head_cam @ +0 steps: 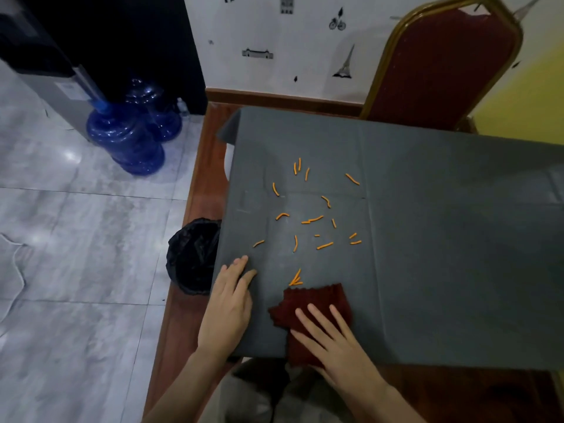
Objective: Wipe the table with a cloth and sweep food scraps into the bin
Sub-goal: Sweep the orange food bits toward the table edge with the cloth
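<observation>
1. A wooden counter (195, 190) is covered with a dark grey cloth sheet (427, 239) that hangs slightly over its near edge and bunches at the far-left corner.
2. Thin orange stick-shaped food scraps (314, 219) lie scattered over the left-centre of the grey sheet, well apart from each other, with a small cluster of three or four just beyond the far edge of the wiping cloth.
3. A dark red ribbed wiping cloth (314, 300) lies flat at the near edge of the counter, its near part hanging over the edge.
4. The right hand (332, 340) lies on the red cloth with its fingers straight and spread, palm down, pressing the cloth onto the sheet.
5. The left hand (229, 306) rests palm down on the near-left corner of the grey sheet, fingers straight and close together, holding nothing; its fingertips point toward the scraps.
6. A round bin lined with a black plastic bag (192, 254) stands on the floor just beside the left edge of the counter, partly tucked under it, close to the left hand.
7. A chair with a dark red padded back and gold metal frame (442, 62) stands at the far side of the counter against a white wall with small black landmark stickers (274, 41).
8. Two blue translucent water jugs (128, 135) sit on the pale marble-patterned tiled floor (76, 239) to the far left, beside a dark cabinet (106, 41).
</observation>
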`<state>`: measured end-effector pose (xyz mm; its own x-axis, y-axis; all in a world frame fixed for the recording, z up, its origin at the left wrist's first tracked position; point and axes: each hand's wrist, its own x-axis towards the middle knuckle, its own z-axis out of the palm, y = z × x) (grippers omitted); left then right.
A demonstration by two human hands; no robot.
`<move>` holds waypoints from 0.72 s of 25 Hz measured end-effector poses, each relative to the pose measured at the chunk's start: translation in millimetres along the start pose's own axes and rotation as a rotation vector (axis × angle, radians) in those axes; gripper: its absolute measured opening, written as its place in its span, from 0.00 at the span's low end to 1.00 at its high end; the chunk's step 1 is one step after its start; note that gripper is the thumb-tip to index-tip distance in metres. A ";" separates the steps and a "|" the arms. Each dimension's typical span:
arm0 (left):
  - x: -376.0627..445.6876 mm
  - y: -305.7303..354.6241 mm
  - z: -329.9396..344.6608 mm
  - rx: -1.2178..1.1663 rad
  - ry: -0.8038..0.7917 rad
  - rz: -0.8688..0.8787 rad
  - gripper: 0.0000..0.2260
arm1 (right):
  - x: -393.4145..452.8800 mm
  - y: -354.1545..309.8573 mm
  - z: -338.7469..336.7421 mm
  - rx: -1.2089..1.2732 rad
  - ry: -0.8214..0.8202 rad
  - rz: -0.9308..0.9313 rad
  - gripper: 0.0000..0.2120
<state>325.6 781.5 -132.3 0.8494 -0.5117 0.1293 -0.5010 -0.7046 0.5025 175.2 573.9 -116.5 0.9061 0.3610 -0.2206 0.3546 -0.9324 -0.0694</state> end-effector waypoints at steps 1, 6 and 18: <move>0.2 -1.3 0.1 -0.016 0.020 -0.051 0.18 | 8.8 -1.2 -2.3 -0.013 0.009 -0.054 0.36; 2.3 -5.7 2.5 -0.043 0.039 -0.151 0.22 | 57.3 12.6 -8.0 -0.012 0.068 -0.139 0.30; 5.0 1.9 4.9 0.134 0.032 -0.125 0.23 | 99.5 56.8 -21.3 0.159 0.198 0.192 0.25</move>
<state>328.1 775.2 -134.8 0.9103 -0.4015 0.1005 -0.4067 -0.8222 0.3982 290.5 557.1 -121.7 0.9858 0.1600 -0.0521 0.1467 -0.9689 -0.1995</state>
